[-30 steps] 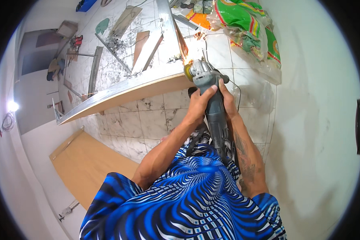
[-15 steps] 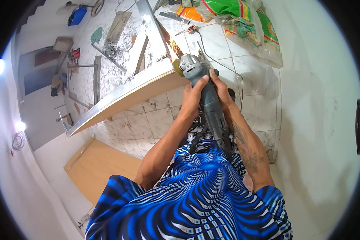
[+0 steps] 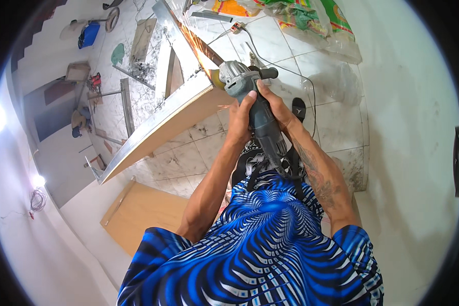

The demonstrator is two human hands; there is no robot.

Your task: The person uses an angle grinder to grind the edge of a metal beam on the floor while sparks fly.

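Observation:
Both my hands are closed round the body of a dark angle grinder [image 3: 265,122]. My left hand [image 3: 240,115] wraps its left side, the thumb lying on top. My right hand [image 3: 276,107] grips the other side behind the black side handle [image 3: 269,73]. The grinder's yellowish disc [image 3: 218,79] meets the metal at the near corner of a long metal-edged panel [image 3: 163,122]. Orange sparks [image 3: 196,43] stream from it along a metal bar toward the far side. Where exactly the disc touches is partly hidden by the grinder head.
A power cord with a small socket block [image 3: 236,28] trails over the tiled floor at right. Green and orange sacks [image 3: 311,20] lie at the far right. A tan board [image 3: 143,209] is at lower left. Metal bars [image 3: 126,107] and a blue container [image 3: 89,34] lie farther left.
The grinder has shifted slightly left in view, and the spark stream has grown longer. The view has turned a little, bringing a black sandal into sight. Both hands keep their grip.

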